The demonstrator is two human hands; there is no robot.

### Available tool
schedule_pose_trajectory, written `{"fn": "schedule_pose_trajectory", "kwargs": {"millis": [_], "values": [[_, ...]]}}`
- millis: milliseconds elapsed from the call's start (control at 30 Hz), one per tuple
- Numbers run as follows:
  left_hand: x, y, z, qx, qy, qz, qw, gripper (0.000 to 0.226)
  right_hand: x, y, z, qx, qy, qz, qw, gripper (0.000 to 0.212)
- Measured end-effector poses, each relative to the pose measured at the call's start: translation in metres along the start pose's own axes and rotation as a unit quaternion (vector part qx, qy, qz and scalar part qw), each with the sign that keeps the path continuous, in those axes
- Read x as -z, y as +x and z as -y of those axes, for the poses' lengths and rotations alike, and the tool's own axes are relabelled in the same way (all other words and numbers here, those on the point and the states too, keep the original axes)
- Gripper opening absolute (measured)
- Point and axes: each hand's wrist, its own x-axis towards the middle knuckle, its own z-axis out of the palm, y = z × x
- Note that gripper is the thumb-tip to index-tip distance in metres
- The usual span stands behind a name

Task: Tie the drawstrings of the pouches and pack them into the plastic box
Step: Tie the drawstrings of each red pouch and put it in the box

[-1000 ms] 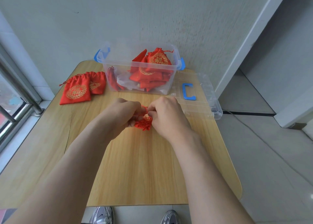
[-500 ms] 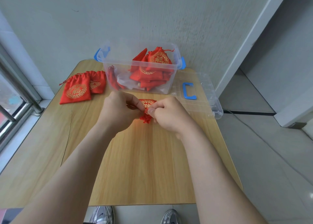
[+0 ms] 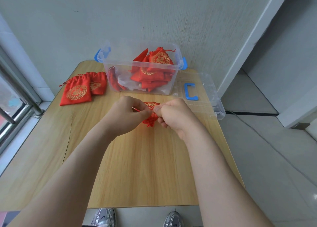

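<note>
A small red pouch with gold print lies on the wooden table between my hands, mostly hidden by them. My left hand pinches a thin red drawstring at the pouch's gathered neck. My right hand pinches the string on the other side, fingers curled. The clear plastic box with blue latches stands at the table's far edge and holds several red pouches. Two more red pouches lie overlapping at the far left of the table.
The clear lid with a blue handle lies flat to the right of the box, overhanging the table's right edge. A wall stands right behind the box. A window rail runs along the left. My shoes show below the near edge.
Both hands have shifted slightly away from me with the pouch, and the pouch's gold-printed face now shows between them. The left hand now draws a string out sideways.
</note>
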Motion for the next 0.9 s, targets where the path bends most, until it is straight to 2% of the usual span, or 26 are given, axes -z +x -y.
{"fn": "schedule_pose_trajectory", "kwargs": {"millis": [167,300,400,567,667,800,900], "values": [[0.001,0.006,0.006,0.023,-0.039,-0.037,0.998,0.032,0.000,0.002,-0.002,0.002,0.001,-0.022,1.000,0.012],[0.000,0.006,0.007,0.069,-0.068,-0.071,0.993,0.035,-0.002,0.003,-0.007,0.007,-0.009,-0.022,1.000,0.013],[0.001,0.007,0.011,0.130,-0.074,-0.108,0.983,0.036,-0.001,0.007,-0.011,0.009,-0.085,-0.058,0.995,0.008],[0.003,0.009,0.020,0.214,-0.007,-0.131,0.968,0.039,0.001,0.004,-0.014,-0.026,-0.208,-0.065,0.976,0.020],[0.001,0.010,0.024,0.244,0.061,-0.125,0.960,0.036,0.002,-0.002,-0.012,-0.027,-0.260,-0.068,0.963,0.014],[-0.008,0.007,0.021,0.229,0.202,-0.135,0.943,0.021,0.000,-0.009,-0.009,-0.014,-0.321,-0.071,0.944,0.027],[-0.012,0.007,0.020,0.196,0.243,-0.155,0.937,0.020,-0.002,-0.010,-0.008,0.004,-0.333,-0.056,0.941,0.024]]}}
